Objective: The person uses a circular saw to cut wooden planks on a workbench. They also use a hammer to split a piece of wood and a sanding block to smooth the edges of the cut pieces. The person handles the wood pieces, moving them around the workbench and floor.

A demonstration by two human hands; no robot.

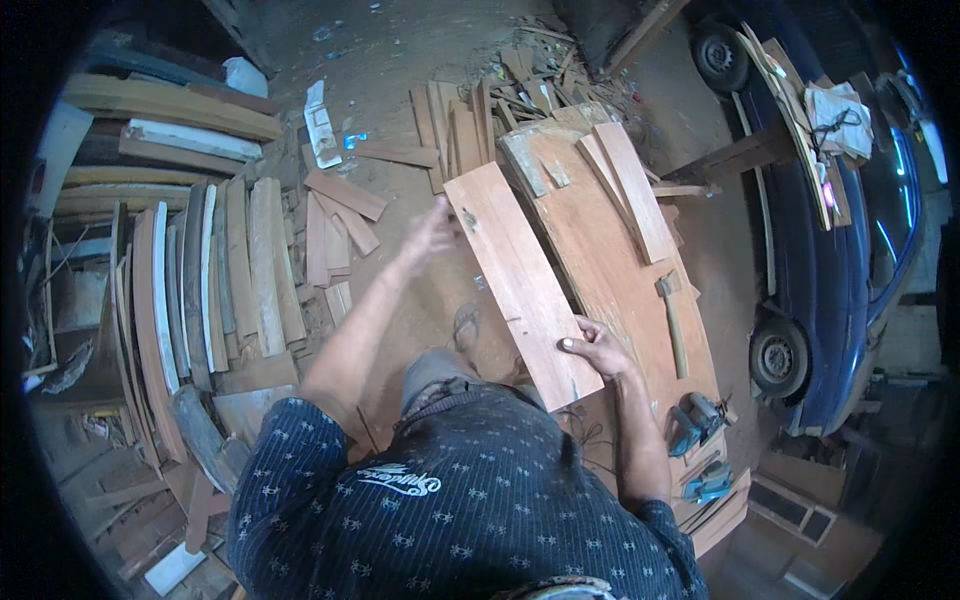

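A flat, reddish-brown wooden board [522,292] is held up slantwise in front of me, with a dark knot near its far end. My right hand [603,352] grips its near end, thumb on top and the other fingers around the edge and underneath. Beside the far left end, my left hand [432,236] is smeared by motion; whether it touches the board I cannot tell. Under and right of the board stands a wooden workbench [610,255]. Two more planks [640,190] and a hammer-like tool with a wooden handle [678,335] lie on it.
Teal power tools [708,482] sit at the bench's near right end. Stacked timber [240,270] fills the left side. Loose offcuts [345,205] and scrap wood [540,85] lie on the dirt floor. A blue car [820,290] stands at the right, beyond a wooden post [735,155].
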